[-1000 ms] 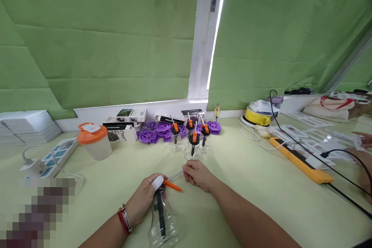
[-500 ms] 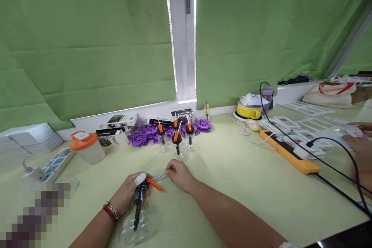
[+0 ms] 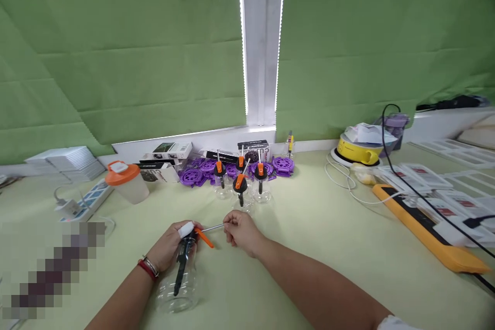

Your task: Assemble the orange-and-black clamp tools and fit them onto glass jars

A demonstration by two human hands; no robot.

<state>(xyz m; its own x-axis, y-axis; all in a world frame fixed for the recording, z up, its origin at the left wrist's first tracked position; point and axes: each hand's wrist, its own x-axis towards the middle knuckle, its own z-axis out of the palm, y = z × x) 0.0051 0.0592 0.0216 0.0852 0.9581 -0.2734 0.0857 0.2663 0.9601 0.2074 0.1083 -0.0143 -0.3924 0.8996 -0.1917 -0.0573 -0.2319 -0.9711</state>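
Note:
My left hand [image 3: 169, 245] is closed around the neck of a clear bottle [image 3: 189, 289], its thumb in a white wrap at the black cap. The bottle stands tilted on the table, a black part hanging inside and an orange lever [image 3: 204, 238] sticking out at the top. From the cap a thin metal tube [image 3: 212, 227] points right. Its far end is pinched between the fingertips of my right hand [image 3: 242, 232]. Beyond my hands stand several similar bottles with black-and-orange tops [image 3: 240, 183], metal tubes pointing up.
Purple plastic wheel-like parts [image 3: 283, 166] and printed boxes [image 3: 174, 150] lie along the wall. At left are an orange-lidded shaker [image 3: 129, 185] and a power strip [image 3: 91, 199]. At right, a yellow pot [image 3: 358, 152], cables, an orange power strip [image 3: 425, 232] and white trays [image 3: 421, 176].
The view has turned left, so the other person's hand at the right edge is out of sight. Both my hands keep nearly the same hold on the bottle and tube.

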